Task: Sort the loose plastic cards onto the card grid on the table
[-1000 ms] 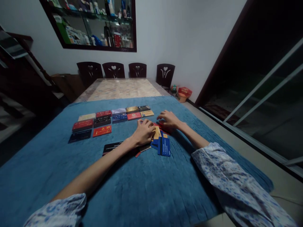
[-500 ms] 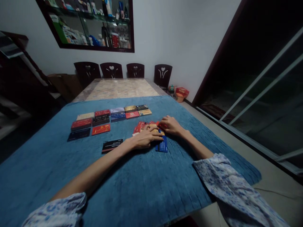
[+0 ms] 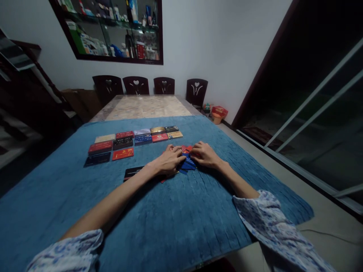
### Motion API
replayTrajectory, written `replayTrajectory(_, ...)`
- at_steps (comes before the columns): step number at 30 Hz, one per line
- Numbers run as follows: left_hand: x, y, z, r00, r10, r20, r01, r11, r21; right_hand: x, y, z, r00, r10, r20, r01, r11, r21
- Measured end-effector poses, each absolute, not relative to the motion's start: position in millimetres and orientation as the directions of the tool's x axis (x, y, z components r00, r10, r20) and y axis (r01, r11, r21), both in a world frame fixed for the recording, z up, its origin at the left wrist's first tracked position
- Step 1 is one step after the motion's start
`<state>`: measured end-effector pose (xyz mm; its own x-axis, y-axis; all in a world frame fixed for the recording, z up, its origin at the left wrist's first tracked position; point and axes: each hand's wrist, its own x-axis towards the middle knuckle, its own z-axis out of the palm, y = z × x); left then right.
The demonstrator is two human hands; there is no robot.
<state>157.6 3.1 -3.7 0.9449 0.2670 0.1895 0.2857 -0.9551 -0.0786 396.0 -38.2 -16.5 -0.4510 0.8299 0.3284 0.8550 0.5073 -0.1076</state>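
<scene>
In the head view my left hand (image 3: 168,160) curls over a small pile of cards, its fingertips at the left side of the blue cards (image 3: 188,163). From the other side my right hand (image 3: 206,155) closes its bent fingers on the same blue cards. Red cards (image 3: 186,148) peek out behind and under them, partly covered by both hands. A black card (image 3: 131,173) lies flat beside my left forearm, which hides part of it.
Rows of stacked cards, among them a red stack (image 3: 100,147), a blue stack (image 3: 143,139) and an orange card (image 3: 123,153), lie at the left and middle. A blue cloth (image 3: 159,223) covers the near table. Dark chairs (image 3: 136,86) stand at the far end.
The blue cards have moved up from the near side to between my fingertips. My left hand has shifted slightly left, its fingers more curled. The view has tilted a little.
</scene>
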Motion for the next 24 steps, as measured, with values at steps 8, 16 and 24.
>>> replayTrajectory(8, 157, 3, -4, 0.92, 0.337, 0.201, 0.357, -0.932, -0.071, 395, -48, -13, -0.508, 0.822, 0.26, 0.828, 0.549, -0.118)
replayTrajectory(16, 154, -2, 3, 0.907, 0.352, 0.23, 0.354, -0.935, 0.033, 404, -48, -16, -0.529, 0.808, 0.259, 0.802, 0.576, -0.158)
replayTrajectory(24, 158, -3, 0, 0.886, 0.385, 0.259, 0.373, -0.923, 0.096, 407, -43, -19, -0.531, 0.801, 0.276, 0.779, 0.59, -0.212)
